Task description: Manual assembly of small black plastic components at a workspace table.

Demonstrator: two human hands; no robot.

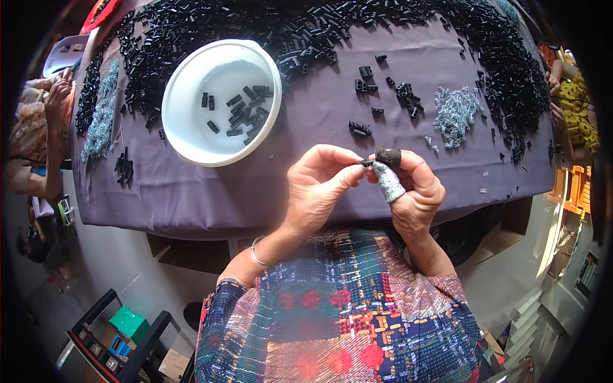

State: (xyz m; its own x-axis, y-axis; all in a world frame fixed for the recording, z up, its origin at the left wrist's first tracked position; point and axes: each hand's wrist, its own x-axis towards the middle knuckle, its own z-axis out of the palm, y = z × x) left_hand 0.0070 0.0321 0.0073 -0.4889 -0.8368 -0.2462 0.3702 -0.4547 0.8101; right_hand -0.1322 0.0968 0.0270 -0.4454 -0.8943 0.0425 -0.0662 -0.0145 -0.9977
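Over the near edge of the table, my left hand (313,191) pinches a small black plastic piece (366,163) between thumb and fingertips. My right hand (418,201) closes on the same piece from the other side. A grey speckled cover (388,184) wraps my right thumb, and a dark fuzzy cover (387,157) sits on a finger beside it. Several black pieces (360,129) lie loose just beyond my hands. To the right of them is a small heap of clear, silvery little parts (457,116). My fingertips partly hide the held piece.
A white round bowl (185,137) at left holds several black pieces. Black pieces (306,32) are heaped along the far side of the purple cloth (255,191). More clear parts (101,124) lie at left. Other people sit at the left (48,127) and right (575,105) edges.
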